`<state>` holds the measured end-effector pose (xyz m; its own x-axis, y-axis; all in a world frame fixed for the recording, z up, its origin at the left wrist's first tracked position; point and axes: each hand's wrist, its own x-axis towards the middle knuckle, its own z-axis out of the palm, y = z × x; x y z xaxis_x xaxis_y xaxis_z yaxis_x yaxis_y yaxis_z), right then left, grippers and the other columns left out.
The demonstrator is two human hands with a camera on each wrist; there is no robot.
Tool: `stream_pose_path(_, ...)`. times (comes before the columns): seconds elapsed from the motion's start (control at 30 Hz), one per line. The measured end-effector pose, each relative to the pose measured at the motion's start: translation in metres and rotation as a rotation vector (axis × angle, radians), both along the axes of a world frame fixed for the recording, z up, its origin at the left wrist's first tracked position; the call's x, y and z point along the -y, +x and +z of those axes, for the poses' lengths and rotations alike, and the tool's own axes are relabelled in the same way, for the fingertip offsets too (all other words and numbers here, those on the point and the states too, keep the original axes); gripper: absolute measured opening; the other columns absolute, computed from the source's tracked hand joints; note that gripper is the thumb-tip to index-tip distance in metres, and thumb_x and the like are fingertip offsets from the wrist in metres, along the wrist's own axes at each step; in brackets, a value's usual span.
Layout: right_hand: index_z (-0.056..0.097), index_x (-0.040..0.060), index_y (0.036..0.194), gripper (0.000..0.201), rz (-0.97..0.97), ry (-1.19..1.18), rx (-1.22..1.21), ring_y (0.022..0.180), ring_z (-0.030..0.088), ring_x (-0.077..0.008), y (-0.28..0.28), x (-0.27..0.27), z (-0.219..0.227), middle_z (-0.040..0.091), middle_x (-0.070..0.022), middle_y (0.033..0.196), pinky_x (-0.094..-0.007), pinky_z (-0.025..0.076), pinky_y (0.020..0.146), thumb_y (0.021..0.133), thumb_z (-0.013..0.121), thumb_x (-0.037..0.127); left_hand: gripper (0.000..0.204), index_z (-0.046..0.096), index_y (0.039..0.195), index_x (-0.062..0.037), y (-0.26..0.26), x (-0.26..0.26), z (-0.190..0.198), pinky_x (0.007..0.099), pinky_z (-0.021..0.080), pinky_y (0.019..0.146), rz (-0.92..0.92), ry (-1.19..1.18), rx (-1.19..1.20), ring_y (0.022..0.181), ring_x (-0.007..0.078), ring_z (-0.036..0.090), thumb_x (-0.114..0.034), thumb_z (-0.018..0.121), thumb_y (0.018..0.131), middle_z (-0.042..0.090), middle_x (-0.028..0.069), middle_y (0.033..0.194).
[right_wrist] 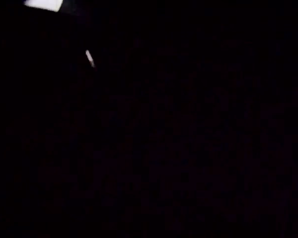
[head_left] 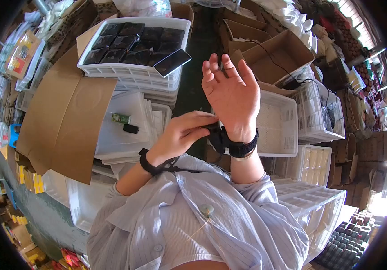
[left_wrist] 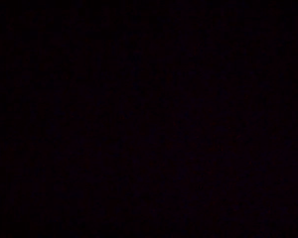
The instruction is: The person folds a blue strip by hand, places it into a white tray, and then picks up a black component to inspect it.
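Observation:
In the head view my right hand [head_left: 233, 96] is raised with the palm showing and the fingers loosely extended, holding nothing. Around its wrist runs a black strap [head_left: 244, 147], with a black wrist camera [head_left: 217, 138] on the inner side. My left hand [head_left: 180, 135] reaches across and pinches that wrist camera between thumb and fingers; the fingertips are partly hidden behind it. Another black wristband [head_left: 147, 163] circles the left wrist. The left wrist view is black throughout, and the right wrist view is dark apart from two small bright patches.
A white crate [head_left: 178, 76] of black-wrapped packs stands ahead, a phone [head_left: 173, 62] on its rim. Left of me lie a cardboard sheet [head_left: 67, 112], a green can [head_left: 121, 118] and a small black object [head_left: 131, 128]. To the right are a white bin [head_left: 291, 128] and an open carton [head_left: 288, 56].

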<state>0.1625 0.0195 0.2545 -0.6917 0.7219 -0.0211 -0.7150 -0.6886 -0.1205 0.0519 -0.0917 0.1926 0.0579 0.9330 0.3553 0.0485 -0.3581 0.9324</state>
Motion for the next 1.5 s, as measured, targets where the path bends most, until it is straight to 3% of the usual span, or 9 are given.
stream_pose_path(0.3,0.052,0.0004,0.105,0.029,-0.055,-0.044,-0.2,0.108,0.048,-0.03,0.009,-0.02,0.01,0.052,-0.0157,0.112,-0.0377,0.043,0.085,0.094,0.044,0.026,0.059,0.05,0.128,-0.0035,0.037,0.007,-0.02,0.029,0.054,0.08,0.038,0.062,0.316,0.112,0.0185,0.055,0.002,0.072,0.074,0.049,0.0119,0.134)
stream_pose_path(0.53,0.052,0.001,0.104,0.025,-0.093,-0.03,-0.311,0.104,0.05,-0.0301,0.018,-0.027,0.029,0.052,-0.0142,0.109,-0.0381,0.044,0.084,0.092,0.049,0.023,0.063,0.054,0.124,-0.0033,0.027,-0.003,-0.007,0.0302,0.054,0.08,0.216,0.449,-0.25,0.106,0.0296,0.06,-0.003,0.078,0.066,0.049,0.0169,0.132)
stream_pose_path(0.83,0.052,0.0011,0.101,0.024,-0.111,0.022,-0.358,0.104,0.049,-0.0281,0.021,-0.02,0.043,0.053,-0.014,0.107,-0.0363,0.043,0.081,0.092,0.049,0.023,0.059,0.055,0.123,-0.0025,0.029,0.002,-0.012,0.0311,0.054,0.082,0.269,0.451,-0.279,0.106,0.0314,0.06,-0.002,0.076,0.067,0.047,0.0174,0.134)
stream_pose_path(1.03,0.056,0.002,0.097,0.02,-0.414,0.384,0.095,0.092,0.05,-0.0228,0.012,-0.049,-0.01,0.057,-0.0109,0.102,-0.0327,0.042,0.077,0.09,0.052,0.02,0.064,0.036,0.14,-0.0101,0.011,-0.011,-0.037,0.0396,0.035,0.105,0.134,0.216,-0.276,0.129,0.0332,0.04,-0.017,0.064,0.084,0.036,0.0165,0.143)
stream_pose_path(1.1,0.055,0.001,0.101,0.019,-0.395,0.728,0.425,0.089,0.051,-0.0153,0.003,-0.06,-0.058,0.054,-0.0083,0.094,-0.0291,0.044,0.08,0.092,0.052,0.018,0.062,0.028,0.143,-0.0094,-0.018,-0.018,-0.08,0.0363,0.031,0.107,0.049,-0.136,-0.255,0.13,0.0313,0.039,-0.026,0.056,0.091,0.035,0.0147,0.144)
stream_pose_path(1.17,0.061,-0.0002,0.098,0.018,-0.341,0.816,1.08,0.073,0.06,-0.0175,0.001,-0.052,-0.103,0.061,-0.0062,0.078,-0.0294,0.048,0.065,0.092,0.051,0.013,0.045,0.052,0.127,-0.0039,-0.067,-0.015,-0.135,0.0313,0.044,0.094,0.052,-0.489,-0.179,0.11,0.022,0.057,-0.033,0.054,0.093,0.059,0.0119,0.123)
stream_pose_path(1.27,0.062,-0.0037,0.094,0.022,-0.078,1.183,1.58,0.064,0.061,-0.0157,0.036,-0.054,-0.241,0.064,-0.0097,0.072,-0.0298,0.049,0.062,0.093,0.045,0.009,0.041,0.058,0.118,-0.0002,-0.144,0.02,-0.245,0.0303,0.048,0.085,0.371,-0.762,0.199,0.101,0.018,0.06,-0.03,0.059,0.09,0.063,0.0116,0.111)
stream_pose_path(1.4,0.06,0.0026,0.1,0.022,0.327,1.521,1.974,0.087,0.058,-0.0435,0.088,0.012,-0.355,0.061,-0.0255,0.094,-0.0513,0.048,0.074,0.084,0.048,0.01,0.029,0.06,0.093,-0.0035,-0.224,0.101,-0.402,0.0299,0.049,0.062,1.018,-1.04,0.337,0.072,0.0164,0.062,-0.029,0.064,0.081,0.064,0.0086,0.08)
stream_pose_path(1.5,0.061,0.0029,0.098,0.019,0.54,1.564,1.774,0.085,0.059,-0.0426,0.104,0.06,-0.385,0.062,-0.0237,0.088,-0.0488,0.048,0.073,0.084,0.052,0.011,0.04,0.059,0.09,-0.0012,-0.25,0.154,-0.507,0.0325,0.048,0.058,1.064,-1.201,0.053,0.071,0.0212,0.062,-0.036,0.07,0.074,0.062,0.0112,0.074)
